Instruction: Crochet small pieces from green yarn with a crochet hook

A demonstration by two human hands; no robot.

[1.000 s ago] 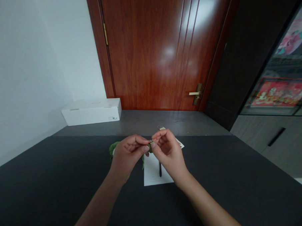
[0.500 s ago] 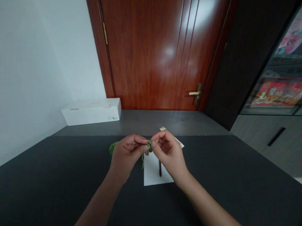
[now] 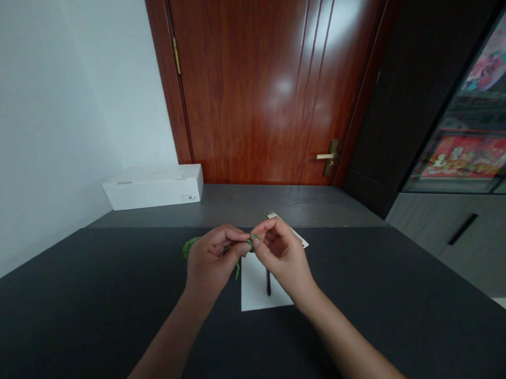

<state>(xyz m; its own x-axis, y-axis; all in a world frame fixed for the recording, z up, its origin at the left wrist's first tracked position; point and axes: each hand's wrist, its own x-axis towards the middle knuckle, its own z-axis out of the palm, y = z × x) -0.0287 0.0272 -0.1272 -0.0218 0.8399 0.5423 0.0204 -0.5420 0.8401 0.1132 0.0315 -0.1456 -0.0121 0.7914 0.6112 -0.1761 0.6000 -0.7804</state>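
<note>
My left hand (image 3: 209, 259) and my right hand (image 3: 281, 254) meet above the dark table, pinching a small piece of green yarn (image 3: 250, 244) between their fingertips. A larger green woolly mass (image 3: 190, 249) sticks out behind my left hand, partly hidden by it. A strand hangs below my left fingers. Under my right hand lies a white paper sheet (image 3: 257, 287), with a thin dark stick (image 3: 268, 282) on it, perhaps a pen or hook.
A pale card strip (image 3: 295, 236) lies past my right hand, on the dark table (image 3: 94, 308). Beyond is a lower grey ledge (image 3: 254, 206) with a white cardboard box (image 3: 152, 187), before a red-brown wooden door (image 3: 252, 83). A white wall rises left; dark cabinets stand right.
My fingers have shifted slightly on the green yarn, and the small tuft between them looks thinner and more drawn out. The paper, stick and box have not moved.
</note>
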